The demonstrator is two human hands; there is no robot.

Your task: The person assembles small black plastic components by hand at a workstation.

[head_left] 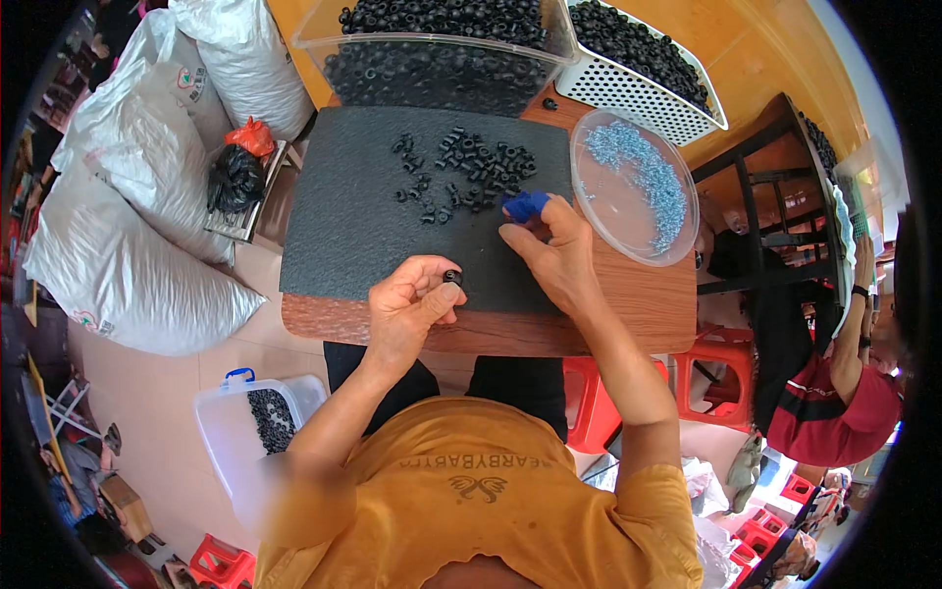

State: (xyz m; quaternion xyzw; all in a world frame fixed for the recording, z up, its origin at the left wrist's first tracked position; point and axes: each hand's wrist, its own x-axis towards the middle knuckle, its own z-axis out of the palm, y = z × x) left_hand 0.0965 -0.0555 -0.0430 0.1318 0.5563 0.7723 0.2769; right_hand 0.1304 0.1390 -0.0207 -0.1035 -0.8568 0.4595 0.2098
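My left hand (pixel 412 302), over the near edge of a dark grey mat (pixel 339 196), pinches a small black plastic fitting (pixel 452 278) between thumb and fingers. Blue wrapping (pixel 526 205) covers a fingertip of my right hand (pixel 559 250), which is over the mat's right side. Its thumb and finger curl toward each other in a pinch; anything between them is too small to make out. Beyond both hands lies a loose pile of black fittings (pixel 486 162). Right of my right hand, a round clear tray (pixel 579 211) holds many tiny light-blue pieces (pixel 657 187).
A clear bin (pixel 437 49) and a white perforated basket (pixel 648 98), both full of black parts, stand at the back. White sacks (pixel 147 255) fill the left. A white tub (pixel 221 432) sits low left, red stools (pixel 716 378) at right. Another person (pixel 834 412) is far right.
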